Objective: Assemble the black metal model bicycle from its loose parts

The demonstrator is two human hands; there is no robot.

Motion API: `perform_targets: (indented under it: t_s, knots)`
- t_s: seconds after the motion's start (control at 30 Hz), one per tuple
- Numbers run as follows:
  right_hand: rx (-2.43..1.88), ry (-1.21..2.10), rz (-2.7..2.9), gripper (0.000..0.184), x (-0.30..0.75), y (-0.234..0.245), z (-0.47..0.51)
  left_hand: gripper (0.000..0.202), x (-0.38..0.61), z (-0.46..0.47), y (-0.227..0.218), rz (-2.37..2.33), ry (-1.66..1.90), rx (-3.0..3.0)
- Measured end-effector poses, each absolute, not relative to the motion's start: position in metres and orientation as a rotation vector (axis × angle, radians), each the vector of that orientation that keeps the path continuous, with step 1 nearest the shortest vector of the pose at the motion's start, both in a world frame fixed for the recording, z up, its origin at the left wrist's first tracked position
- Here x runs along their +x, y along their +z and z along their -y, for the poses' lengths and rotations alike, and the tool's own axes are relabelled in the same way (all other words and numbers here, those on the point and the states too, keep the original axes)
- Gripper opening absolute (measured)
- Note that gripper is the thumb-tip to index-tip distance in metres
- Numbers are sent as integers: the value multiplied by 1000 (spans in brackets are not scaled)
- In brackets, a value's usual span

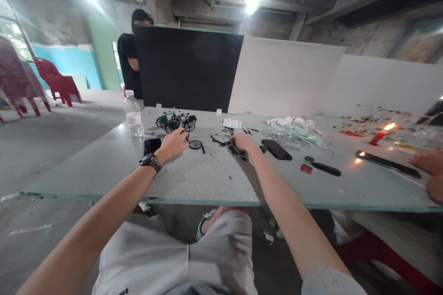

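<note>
My left hand [174, 142] is on the table, its fingers closed at the edge of a small black bicycle part with a spoked wheel [195, 144]. Just beyond it stand several finished-looking miniature bicycles [176, 121], one with green on it. My right hand [243, 142] reaches down with fingers pinched among small loose black parts [238, 152]; what it grips is hidden. Between both hands lies a thin black jointed piece [219, 140]. Beside my left wrist is a small black box-like object [152, 146].
A water bottle [133, 115] stands at the left. Rightward lie a phone [277, 149], clear plastic bags [297, 133], a black-handled tool [325, 168], another phone [387, 164] and a burning red candle [379, 136]. A co-worker's hand [429, 163] is at the far right; a person [129, 60] stands behind the black panel [190, 69].
</note>
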State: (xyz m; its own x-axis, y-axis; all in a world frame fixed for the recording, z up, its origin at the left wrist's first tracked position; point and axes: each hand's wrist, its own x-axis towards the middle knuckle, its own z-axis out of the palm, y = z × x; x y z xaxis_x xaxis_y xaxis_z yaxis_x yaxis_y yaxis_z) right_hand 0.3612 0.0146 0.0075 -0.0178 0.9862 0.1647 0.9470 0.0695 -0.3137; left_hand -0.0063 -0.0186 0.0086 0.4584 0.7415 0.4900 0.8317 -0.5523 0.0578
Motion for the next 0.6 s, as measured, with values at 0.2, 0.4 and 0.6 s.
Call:
perform_targets:
  t_s: [0.2,0.4,0.6]
  knots:
    - [-2071,57,2029,35,361,11,-13,24,-6,17,8,1362,-710,-2507]
    - [-2119,-169,2013,45,362,28,-41,27,-2,17,5,1352,-684,-2547]
    - [-2206,-200,2134,43,363,32,-86,29,1,16,3,1336,-659,-2571]
